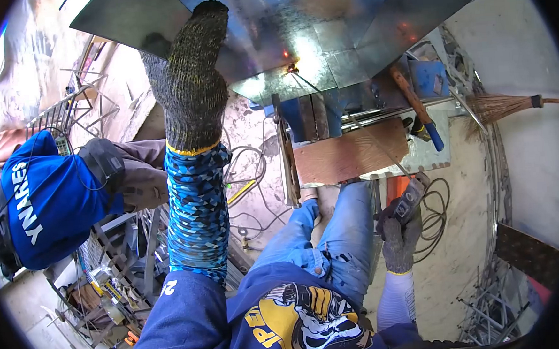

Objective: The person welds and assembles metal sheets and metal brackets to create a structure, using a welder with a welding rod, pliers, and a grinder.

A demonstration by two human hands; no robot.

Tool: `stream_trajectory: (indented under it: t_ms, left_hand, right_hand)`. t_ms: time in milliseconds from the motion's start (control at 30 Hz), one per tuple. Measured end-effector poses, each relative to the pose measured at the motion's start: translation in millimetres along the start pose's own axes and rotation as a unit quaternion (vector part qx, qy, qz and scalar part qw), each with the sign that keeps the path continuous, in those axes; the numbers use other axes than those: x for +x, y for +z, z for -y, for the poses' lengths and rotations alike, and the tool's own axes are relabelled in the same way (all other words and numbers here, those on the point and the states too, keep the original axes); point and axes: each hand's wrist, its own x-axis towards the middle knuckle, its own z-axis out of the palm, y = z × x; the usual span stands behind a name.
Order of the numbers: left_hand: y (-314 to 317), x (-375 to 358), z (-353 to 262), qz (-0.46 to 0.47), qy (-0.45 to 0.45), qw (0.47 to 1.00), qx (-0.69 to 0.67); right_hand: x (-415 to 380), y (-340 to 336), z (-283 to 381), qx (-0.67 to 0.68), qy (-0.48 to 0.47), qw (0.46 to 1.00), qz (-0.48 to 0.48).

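My left hand [196, 71], in a dark knitted glove, grips the near left edge of a large shiny metal sheet [251, 22], its fingers together on top. My right hand [401, 234], gloved too, is closed round the grey handle [410, 198] of a tool. From that handle a long thin rod [373, 137] runs up to the sheet's near edge, where a bright spot [292, 68] glows orange and white. Under the sheet are blue metal blocks [317, 116] and a brown board [352, 152]. A hammer with a wooden handle [409, 93] lies at their right.
Another person in a blue shirt [53, 195] bends down at the left. Metal frames and scrap [125, 261] lie below them. Cables [253, 169] cross the floor, with a coiled cable [439, 219] beside my right hand. A broom [506, 105] is at the right.
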Motion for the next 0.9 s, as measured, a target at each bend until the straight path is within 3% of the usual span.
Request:
stream_trajectory:
  t_ms: [300,500,900]
  left_hand:
    - [7,-2,1,-0.032,-0.035,0.997,-0.061]
    - [4,3,0,-0.037,0.006,0.996,-0.076]
    - [3,2,-2,-0.038,-0.007,0.998,-0.057]
  right_hand:
    - [4,7,7,0.025,-0.007,1.0,0.004]
    - [3,5,-2,-0.005,-0.014,1.0,-0.002]
    - [3,6,0,0.007,-0.001,1.0,0.001]
